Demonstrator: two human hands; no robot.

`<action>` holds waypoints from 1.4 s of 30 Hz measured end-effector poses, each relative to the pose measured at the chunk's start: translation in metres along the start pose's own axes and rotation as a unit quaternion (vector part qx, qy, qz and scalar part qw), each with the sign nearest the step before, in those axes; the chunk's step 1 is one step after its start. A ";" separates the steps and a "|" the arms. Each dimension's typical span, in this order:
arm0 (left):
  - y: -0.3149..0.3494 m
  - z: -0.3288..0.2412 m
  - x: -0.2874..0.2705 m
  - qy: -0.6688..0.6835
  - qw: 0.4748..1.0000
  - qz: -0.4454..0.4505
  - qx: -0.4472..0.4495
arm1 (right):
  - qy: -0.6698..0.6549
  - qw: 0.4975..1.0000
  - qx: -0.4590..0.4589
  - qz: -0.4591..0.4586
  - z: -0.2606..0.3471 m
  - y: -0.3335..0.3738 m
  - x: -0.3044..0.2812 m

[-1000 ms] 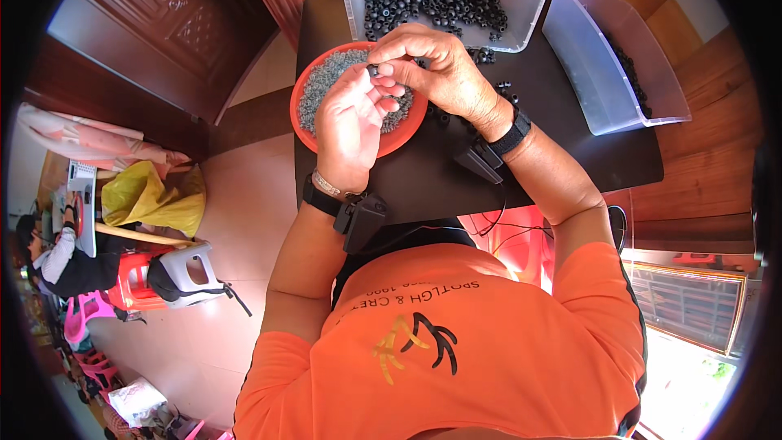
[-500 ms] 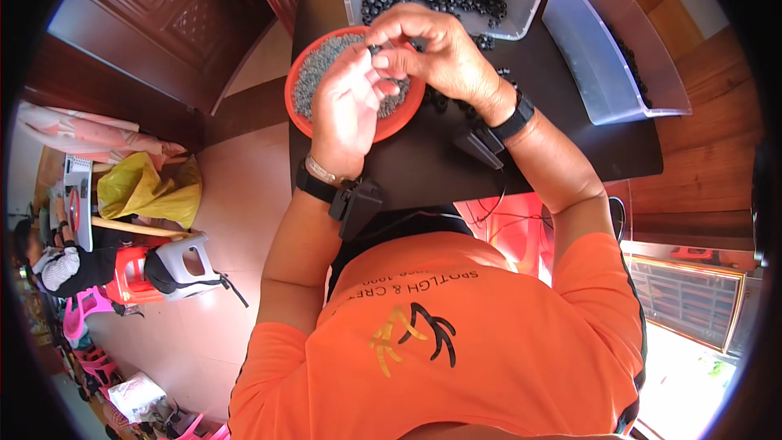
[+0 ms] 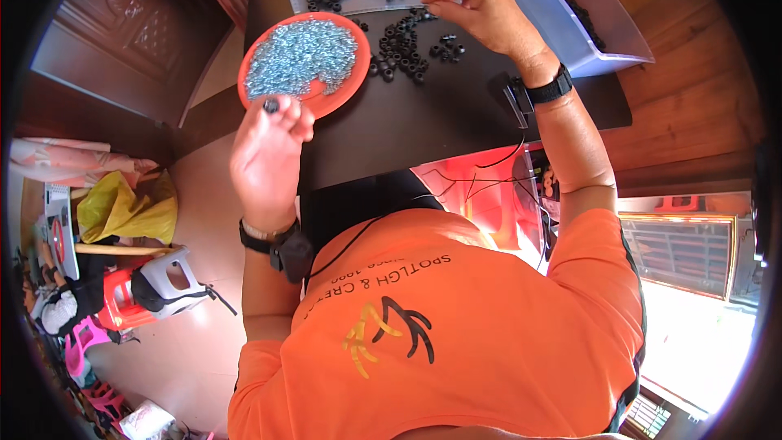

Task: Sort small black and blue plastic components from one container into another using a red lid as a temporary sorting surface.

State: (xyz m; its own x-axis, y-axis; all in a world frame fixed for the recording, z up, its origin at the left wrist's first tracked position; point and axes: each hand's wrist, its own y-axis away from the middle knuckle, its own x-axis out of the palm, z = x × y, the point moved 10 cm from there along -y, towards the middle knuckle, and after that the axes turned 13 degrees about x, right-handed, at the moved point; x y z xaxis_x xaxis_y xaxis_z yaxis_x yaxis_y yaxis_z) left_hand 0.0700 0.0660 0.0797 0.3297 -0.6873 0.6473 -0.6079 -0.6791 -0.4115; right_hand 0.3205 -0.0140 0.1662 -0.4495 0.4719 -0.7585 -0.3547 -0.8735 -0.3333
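Note:
My left hand (image 3: 273, 155) is closed, palm up, at the near edge of a red bowl (image 3: 363, 61). Pinched at its fingertips is a small black round part (image 3: 271, 104). The bowl holds a heap of small silvery metal pieces (image 3: 297, 53), too fine to tell their kind. Farther right, my right hand (image 3: 489, 16) has its thumb and forefinger pressed together beside the front rim of a clear plastic bin (image 3: 383, 6); anything between them cannot be made out. Loose black parts (image 3: 399, 45) like those in the bin lie in a scatter below that hand.
A second translucent bin (image 3: 562, 12) with black parts stands at the right of the dark table (image 3: 423, 130). Thin cables (image 3: 489, 179) hang by the table's near edge. On the left are a wooden door (image 3: 114, 41), a yellow bag (image 3: 130, 204) and a seated person.
My hands, together above the bowl before, have moved apart. The left came back toward me with the black part, while the right went to the right beside the bin.

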 end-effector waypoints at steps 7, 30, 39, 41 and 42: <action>0.036 0.030 -0.015 0.002 0.999 -0.022 -0.037 | 0.109 0.989 0.095 -0.017 -0.071 0.020 -0.009; 0.037 0.037 -0.016 0.010 0.998 -0.027 -0.050 | -0.259 0.946 0.144 0.128 -0.030 0.007 0.043; 0.029 0.023 0.031 0.016 0.999 -0.006 -0.046 | -0.559 0.795 0.051 0.228 0.084 0.032 0.096; 0.030 0.019 0.034 0.023 0.999 -0.015 -0.045 | -0.550 0.798 0.045 0.242 0.088 0.034 0.106; 0.031 0.018 0.033 0.019 0.999 -0.019 -0.042 | -0.548 0.796 0.049 0.252 0.092 0.037 0.110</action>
State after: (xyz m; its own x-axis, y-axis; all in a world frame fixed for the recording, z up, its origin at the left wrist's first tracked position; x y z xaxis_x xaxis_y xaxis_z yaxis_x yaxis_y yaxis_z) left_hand 0.0747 0.0178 0.0770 0.3260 -0.6504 0.6861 -0.6550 -0.6787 -0.3322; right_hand 0.1827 0.0167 0.1218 -0.9812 -0.0672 0.1812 0.0581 -0.9968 -0.0551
